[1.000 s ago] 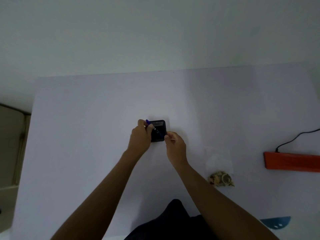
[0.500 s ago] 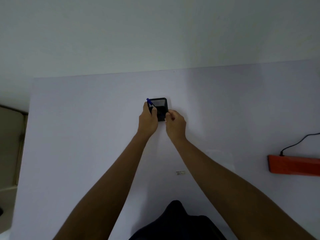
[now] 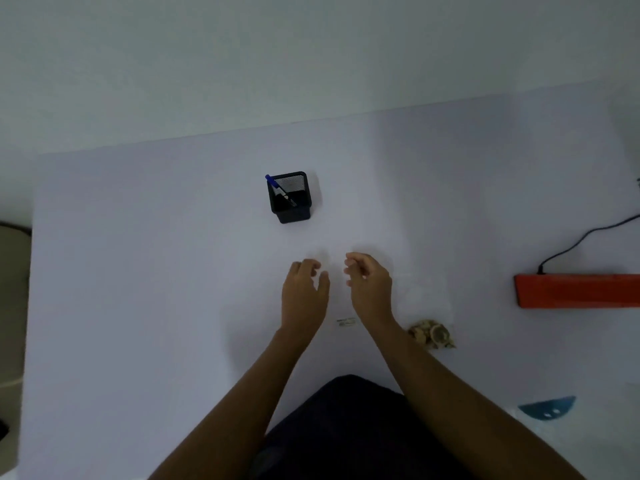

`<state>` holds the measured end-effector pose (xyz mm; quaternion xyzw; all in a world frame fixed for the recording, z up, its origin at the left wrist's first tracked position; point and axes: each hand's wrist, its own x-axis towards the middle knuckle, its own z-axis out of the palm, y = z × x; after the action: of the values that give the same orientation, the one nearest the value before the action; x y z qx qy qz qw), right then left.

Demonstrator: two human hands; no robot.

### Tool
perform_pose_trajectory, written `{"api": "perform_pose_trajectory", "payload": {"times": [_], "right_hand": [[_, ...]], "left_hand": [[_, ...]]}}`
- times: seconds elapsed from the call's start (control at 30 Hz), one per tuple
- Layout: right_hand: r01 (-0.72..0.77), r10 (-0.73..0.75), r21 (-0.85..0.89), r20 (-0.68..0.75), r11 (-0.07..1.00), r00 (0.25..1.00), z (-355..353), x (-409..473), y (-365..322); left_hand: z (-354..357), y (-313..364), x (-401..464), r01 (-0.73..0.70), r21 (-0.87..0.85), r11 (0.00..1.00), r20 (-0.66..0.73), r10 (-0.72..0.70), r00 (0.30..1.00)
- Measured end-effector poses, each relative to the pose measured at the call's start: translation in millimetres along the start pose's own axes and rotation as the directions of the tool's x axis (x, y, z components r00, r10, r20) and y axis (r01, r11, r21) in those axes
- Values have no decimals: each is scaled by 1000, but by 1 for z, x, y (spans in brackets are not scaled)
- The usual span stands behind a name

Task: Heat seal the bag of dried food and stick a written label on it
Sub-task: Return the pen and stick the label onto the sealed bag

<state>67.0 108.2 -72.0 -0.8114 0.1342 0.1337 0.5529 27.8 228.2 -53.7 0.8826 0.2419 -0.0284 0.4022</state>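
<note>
Beside the empty, loosely curled right hand [image 3: 369, 289] lies a clear bag [image 3: 429, 317] of dried food.

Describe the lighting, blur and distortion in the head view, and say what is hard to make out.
Head view: dim, even, bluish light with soft shadows; wide-angle bending curves the table edges; the left hand and right hand have smeared fingertips; the pen holder is fairly sharp; the clear bag nearly vanishes against the table; writing on the label is unreadable.
</note>
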Motion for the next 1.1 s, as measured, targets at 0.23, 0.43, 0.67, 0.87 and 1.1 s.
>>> {"api": "perform_pose_trajectory", "payload": {"times": [0.23,0.43,0.67,0.87,1.1], "right_hand": [[-96,95,-101,-12,990,995,-39,-63,59],[-93,97,-121,33,988,995,-53,-83,78],[-109,111,-74,24,991,993,-61,-87,88],[-96,98,-54,31,994,995,-62,-87,90],[-16,21,-62,79,998,997,-57,-85,92]], "left_hand": [[47,-25,-64,13,38,999,282,-23,959],[65,-27,-71,9,129,992,279,-45,959],[76,-16,-74,18,239,971,184,-64,981],[79,-12,-73,54,249,967,167,-97,981],[78,-16,-73,6,253,968,166,-49,985]]}}
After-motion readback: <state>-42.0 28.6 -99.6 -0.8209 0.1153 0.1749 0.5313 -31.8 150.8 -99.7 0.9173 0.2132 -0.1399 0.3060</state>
